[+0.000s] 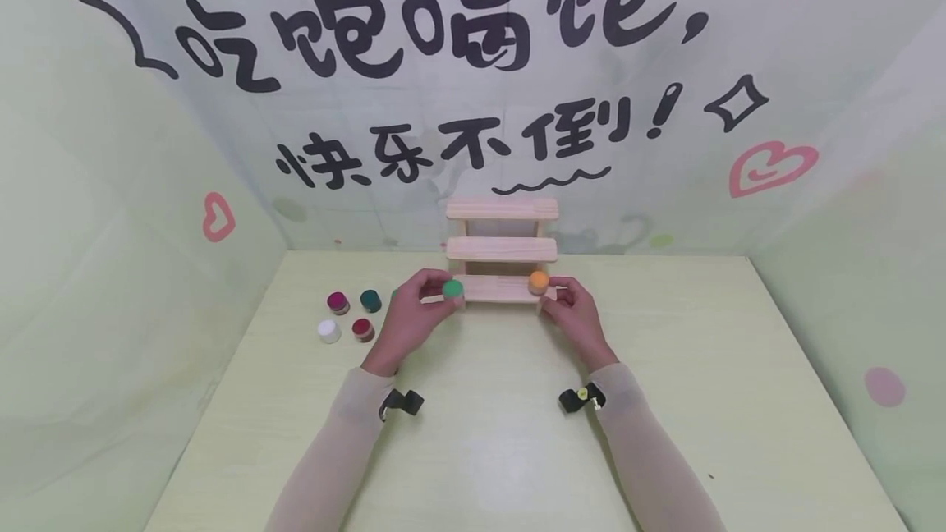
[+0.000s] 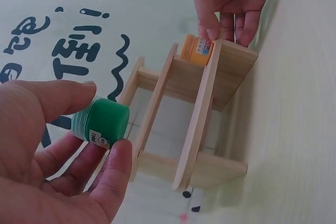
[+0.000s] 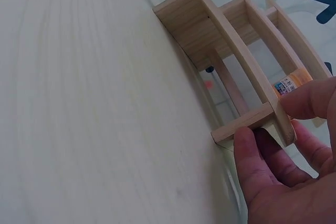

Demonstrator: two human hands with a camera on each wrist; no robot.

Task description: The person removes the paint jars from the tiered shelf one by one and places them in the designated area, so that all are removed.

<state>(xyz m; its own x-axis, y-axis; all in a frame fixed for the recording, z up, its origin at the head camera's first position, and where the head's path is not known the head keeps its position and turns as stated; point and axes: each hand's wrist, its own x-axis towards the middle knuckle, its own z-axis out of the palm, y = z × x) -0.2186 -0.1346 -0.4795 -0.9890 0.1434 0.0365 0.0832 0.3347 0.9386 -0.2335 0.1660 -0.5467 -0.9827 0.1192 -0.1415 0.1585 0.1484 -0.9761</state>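
Observation:
My left hand (image 1: pixel 414 314) pinches a small green-lidded paint jar (image 2: pixel 107 121) between thumb and fingers. In the head view the jar overlaps the left end of the lowest step of a three-step wooden rack (image 1: pixel 502 249); in the left wrist view it is apart from the wood. At the rack's other end, my right hand (image 1: pixel 579 317) grips the end of the lowest step, thumb on the board and fingers against its side and underside. An orange paint jar (image 1: pixel 539 282) stands on that step, right beside the right thumb.
Left of the rack on the pale table (image 1: pixel 510 433) stand a magenta jar (image 1: pixel 337 303), a teal jar (image 1: pixel 371 300), a white jar (image 1: pixel 328 331) and a dark red jar (image 1: pixel 363 329). A printed cloth (image 1: pixel 414 130) hangs close behind the rack.

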